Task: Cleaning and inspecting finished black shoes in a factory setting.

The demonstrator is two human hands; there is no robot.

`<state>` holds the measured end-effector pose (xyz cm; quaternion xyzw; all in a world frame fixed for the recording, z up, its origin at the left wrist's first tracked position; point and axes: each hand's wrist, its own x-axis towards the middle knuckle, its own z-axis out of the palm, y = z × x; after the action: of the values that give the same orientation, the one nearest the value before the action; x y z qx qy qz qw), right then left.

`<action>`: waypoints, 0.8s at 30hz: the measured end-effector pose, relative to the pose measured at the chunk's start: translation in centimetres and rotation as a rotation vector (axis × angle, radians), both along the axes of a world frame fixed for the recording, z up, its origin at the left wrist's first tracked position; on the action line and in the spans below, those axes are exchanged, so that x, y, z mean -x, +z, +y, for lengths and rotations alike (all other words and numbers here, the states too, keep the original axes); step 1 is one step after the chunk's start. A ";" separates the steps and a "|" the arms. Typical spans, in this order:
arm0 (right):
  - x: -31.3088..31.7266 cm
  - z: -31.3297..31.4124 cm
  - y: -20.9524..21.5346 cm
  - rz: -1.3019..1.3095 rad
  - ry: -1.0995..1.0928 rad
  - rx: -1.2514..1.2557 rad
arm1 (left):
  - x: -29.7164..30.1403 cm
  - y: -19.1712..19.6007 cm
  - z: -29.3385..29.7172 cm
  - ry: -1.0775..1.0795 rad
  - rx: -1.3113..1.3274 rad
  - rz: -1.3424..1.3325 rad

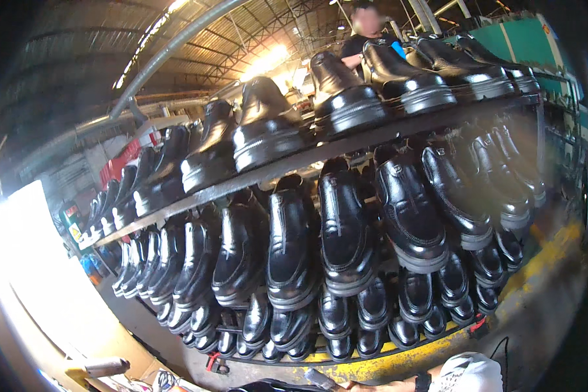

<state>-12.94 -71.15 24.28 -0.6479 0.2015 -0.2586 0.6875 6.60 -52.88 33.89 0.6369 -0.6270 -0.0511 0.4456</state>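
At the lower edge my right hand [366, 387] comes in from the right, a dark watch [423, 381] at the wrist and a white patterned sleeve [467, 374] behind it. Its fingers are closed round a small tool with a pale grey, blunt head [320, 379], perhaps a brush. Left of the tool, a black shiny object [268, 385] is cut off by the frame, so its kind is unclear. A skin-coloured patch [178, 388] further left may be part of my left hand; its fingers cannot be made out.
A tiered metal rack [242, 179] with rows of glossy black shoes [291, 242] fills the middle. Its yellow base [398, 349] has red parts at the corners. Bottom left are a brown surface, a cylindrical handle [108, 367] and wires. Another person [353, 49] stands behind the rack.
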 end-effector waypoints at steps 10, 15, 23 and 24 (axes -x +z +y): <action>-0.1 5.1 -1.6 0.126 -0.095 0.072 | -1.7 -3.0 3.0 0.138 -0.050 -0.359; -0.6 9.5 -2.7 0.201 0.087 -0.053 | -1.9 -3.5 2.3 0.168 0.228 -0.485; -3.8 9.5 0.2 0.162 0.044 -0.159 | -5.5 -6.6 6.4 0.354 0.009 -0.019; -3.8 9.4 -0.6 0.238 0.062 -0.136 | -5.7 -6.7 6.5 0.349 0.048 -0.028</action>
<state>-9.17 -61.79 23.70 -0.6317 0.2785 -0.1443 0.7089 12.26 -46.39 27.21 0.7260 -0.5140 0.0506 0.4540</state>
